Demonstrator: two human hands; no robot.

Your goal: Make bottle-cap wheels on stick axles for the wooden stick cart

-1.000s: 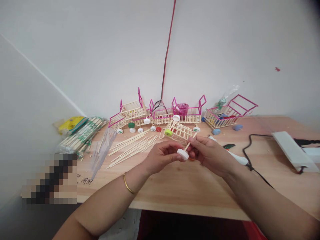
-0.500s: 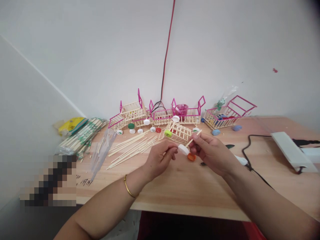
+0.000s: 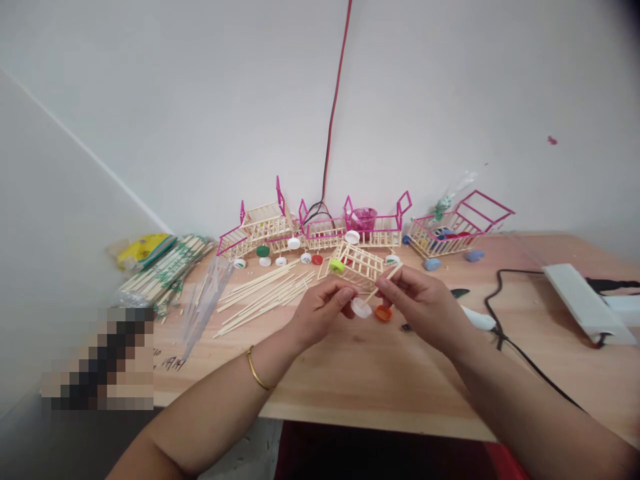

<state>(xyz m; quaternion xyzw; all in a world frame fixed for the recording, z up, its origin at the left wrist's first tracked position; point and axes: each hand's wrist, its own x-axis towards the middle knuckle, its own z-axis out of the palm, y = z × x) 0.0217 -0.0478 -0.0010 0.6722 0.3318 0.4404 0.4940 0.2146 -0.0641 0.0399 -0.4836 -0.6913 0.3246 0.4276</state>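
A white bottle cap (image 3: 361, 308) is at the fingertips of my left hand (image 3: 325, 308), whose fingers are closed on its edge. My right hand (image 3: 417, 297) pinches a short wooden stick (image 3: 393, 273), which slants down to the left with its lower end at the cap. Just behind my hands lies a small frame of wooden sticks (image 3: 367, 263) with a lime-green cap (image 3: 337, 267) on it. An orange cap (image 3: 383, 313) rests on the table below the stick.
Pink-edged stick carts (image 3: 325, 233) with cap wheels line the wall. Loose sticks (image 3: 265, 300) and a bagged stick bundle (image 3: 167, 270) lie left. A pink cup (image 3: 364, 219) stands behind. At right are a white power strip (image 3: 583, 300) and a black cable (image 3: 525, 380).
The white cap has turned and shifted slightly down and left, showing more of its round face. My right fingers have moved a little left along with the stick.
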